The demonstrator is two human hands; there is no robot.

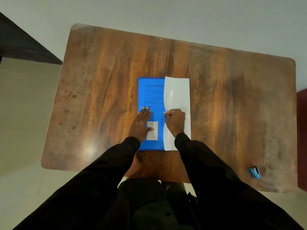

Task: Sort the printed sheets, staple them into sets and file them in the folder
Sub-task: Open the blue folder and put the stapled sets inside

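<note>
Blue folder [143, 144], its print [152, 92] illegible

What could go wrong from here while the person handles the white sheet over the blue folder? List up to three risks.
The white sheet is bowed along its left edge, where the right hand pinches it; pushing on could crease it.
The left hand presses only the near left part of the blue folder, so it may slide on the glossy table.
The blue stapler lies near the table's edge; a sleeve might knock it off.
</note>
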